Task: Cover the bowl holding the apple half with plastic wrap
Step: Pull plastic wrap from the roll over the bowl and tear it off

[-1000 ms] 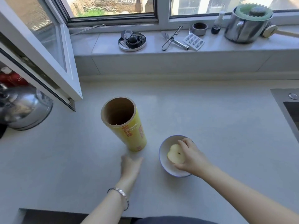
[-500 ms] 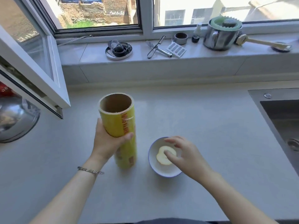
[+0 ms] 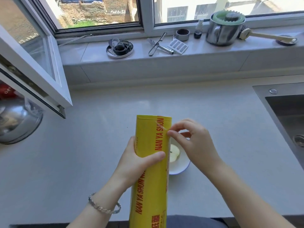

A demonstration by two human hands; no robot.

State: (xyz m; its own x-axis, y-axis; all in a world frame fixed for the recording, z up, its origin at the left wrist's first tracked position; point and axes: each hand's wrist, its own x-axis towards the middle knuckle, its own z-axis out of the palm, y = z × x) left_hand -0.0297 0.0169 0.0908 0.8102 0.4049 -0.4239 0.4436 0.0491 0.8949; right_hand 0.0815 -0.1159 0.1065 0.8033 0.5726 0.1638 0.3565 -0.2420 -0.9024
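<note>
Bowl [image 3: 181, 167] sat uncovered on counter behind roll [image 3: 152, 162], apple half [image 3: 174, 153] inside. Your left hand [image 3: 136, 162] clamped roll; right hand [image 3: 192, 142] pinched film edge. Pulling, cutting, covering all remained.

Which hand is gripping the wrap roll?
The left hand, the braceleted one, is wrapped around the yellow roll. The right hand only pinches the film edge.

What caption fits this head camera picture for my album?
Left hand grips the plastic wrap roll while right hand picks at its edge above the bowl.
</note>
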